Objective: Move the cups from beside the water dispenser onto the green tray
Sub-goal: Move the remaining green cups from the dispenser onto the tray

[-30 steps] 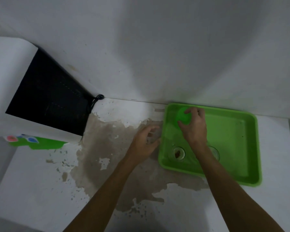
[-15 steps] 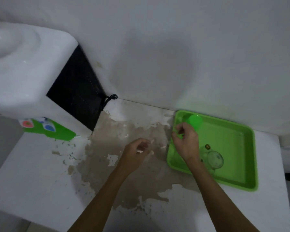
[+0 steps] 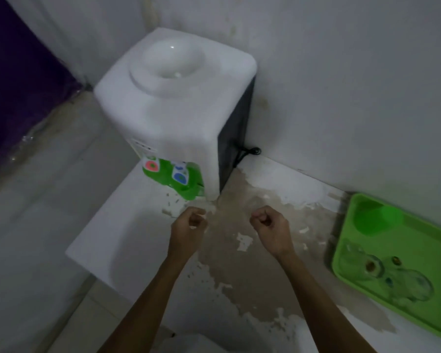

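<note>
Both hands, left hand (image 3: 189, 225) and right hand (image 3: 270, 226), are curled and hold nothing. At three o'clock the green tray (image 3: 418, 253) has the cups; no cups left, I think.

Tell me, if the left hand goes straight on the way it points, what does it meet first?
Probably the dispenser: the left hand points up at its green tap panel. Only bare table lies between.

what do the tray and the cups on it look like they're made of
Tray: looks like glossy green plastic, uniform colour and a rounded moulded rim. Green cup: likely the same kind of plastic, opaque. Two clear cups: see-through with highlights, glass or clear plastic, can't tell which.
</note>
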